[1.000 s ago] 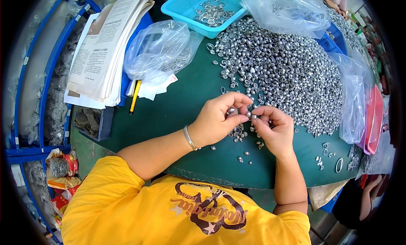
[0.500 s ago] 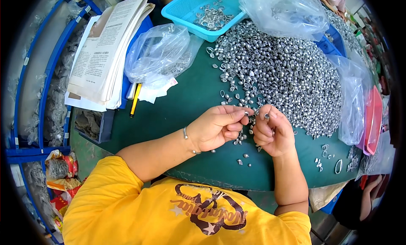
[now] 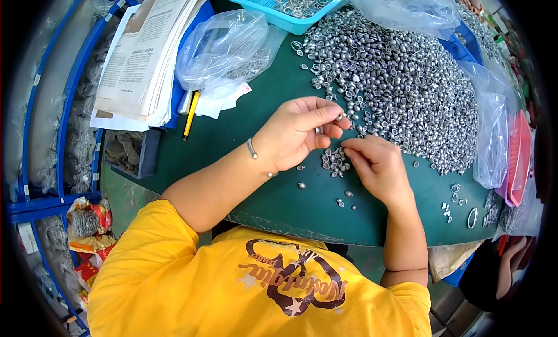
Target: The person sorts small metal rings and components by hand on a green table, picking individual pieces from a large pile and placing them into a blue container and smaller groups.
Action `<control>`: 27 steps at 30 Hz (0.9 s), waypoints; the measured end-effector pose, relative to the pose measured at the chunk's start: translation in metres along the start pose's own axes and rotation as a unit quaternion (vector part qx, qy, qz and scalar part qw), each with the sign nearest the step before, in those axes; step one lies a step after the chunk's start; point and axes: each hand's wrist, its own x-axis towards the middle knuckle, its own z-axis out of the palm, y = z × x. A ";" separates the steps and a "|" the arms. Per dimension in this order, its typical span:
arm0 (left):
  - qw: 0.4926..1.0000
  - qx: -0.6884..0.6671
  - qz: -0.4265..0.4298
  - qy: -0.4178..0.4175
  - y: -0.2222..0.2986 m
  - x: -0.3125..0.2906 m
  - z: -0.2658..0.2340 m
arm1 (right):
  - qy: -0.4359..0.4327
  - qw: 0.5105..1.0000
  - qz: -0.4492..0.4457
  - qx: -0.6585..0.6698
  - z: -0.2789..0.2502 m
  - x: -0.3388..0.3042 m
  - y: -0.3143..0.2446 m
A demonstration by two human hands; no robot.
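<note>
Between the thumb and fingers of my left hand (image 3: pixel 297 129) is a small silver metal piece (image 3: pixel 340 116); another shiny bit shows under its curled fingers. My right hand (image 3: pixel 381 167) is lower and to the right, thumb and fingertips closed together, and whatever they may pinch is too small to tell. Its fingertips are beside a little cluster of oval metal pieces (image 3: pixel 335 162) on the green table (image 3: pixel 264 189). Beyond both hands spreads a large heap of similar rounded, hollow-looking metal pieces (image 3: pixel 401 87).
A blue basket (image 3: pixel 297 24) with metal rings stands at the far side. Clear plastic bags (image 3: pixel 224 52) lie left and right of the heap. Newspapers (image 3: pixel 139 58), a yellow pen (image 3: pixel 190 116) and a grey bin (image 3: pixel 132 154) are at left, a pink tray (image 3: pixel 516 157) at right.
My hands have moved apart. The right one has turned palm down and dropped to the small cluster, while the left still pinches a metal piece. The whole view has shifted slightly.
</note>
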 end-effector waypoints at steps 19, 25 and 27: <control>0.743 0.652 0.149 -0.010 -0.010 -0.007 0.002 | -0.021 0.710 0.241 0.661 -0.008 -0.002 0.015; 0.683 0.703 0.196 -0.014 -0.017 -0.007 -0.005 | -0.034 0.679 0.210 0.703 -0.007 -0.003 0.017; 0.682 0.706 0.192 -0.012 -0.016 -0.007 -0.005 | -0.036 0.673 0.203 0.711 -0.007 -0.002 0.018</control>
